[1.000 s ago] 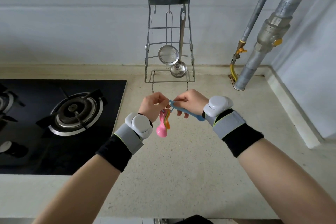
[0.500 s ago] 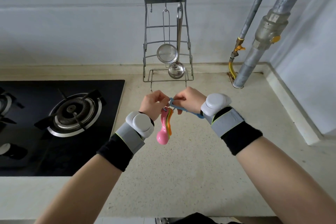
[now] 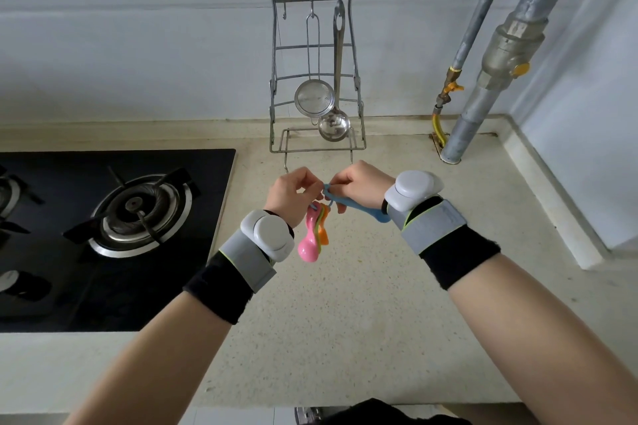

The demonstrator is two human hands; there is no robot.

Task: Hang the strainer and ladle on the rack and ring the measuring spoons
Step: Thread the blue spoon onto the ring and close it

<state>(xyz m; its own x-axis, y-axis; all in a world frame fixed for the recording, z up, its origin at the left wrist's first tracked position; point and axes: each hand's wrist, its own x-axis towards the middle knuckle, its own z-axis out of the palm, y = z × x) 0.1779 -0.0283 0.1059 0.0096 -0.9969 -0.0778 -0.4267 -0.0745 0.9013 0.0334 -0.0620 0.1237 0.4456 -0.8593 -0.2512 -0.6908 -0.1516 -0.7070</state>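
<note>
A metal wire rack [image 3: 276,79] stands against the back wall. On its hooks hang a round mesh strainer [image 3: 314,97] and, right beside it, a steel ladle [image 3: 333,126]. Above the counter my left hand [image 3: 291,193] pinches the ring end of a bunch of measuring spoons; a pink spoon [image 3: 308,245] and an orange spoon [image 3: 323,230] dangle below it. My right hand [image 3: 357,185] holds a blue measuring spoon [image 3: 359,208] by its handle tip, which meets the left fingers at the ring. The ring itself is mostly hidden.
A black gas hob [image 3: 114,217] with a burner lies at the left. Grey pipes [image 3: 483,86] with a yellow valve rise at the back right corner. A speckled counter [image 3: 345,321] spreads below my hands, with a raised ledge along the right wall.
The hanging pink and orange spoons have swung lower and hang straighter under my left hand. Both hands stay together at the ring; the view shifted slightly.
</note>
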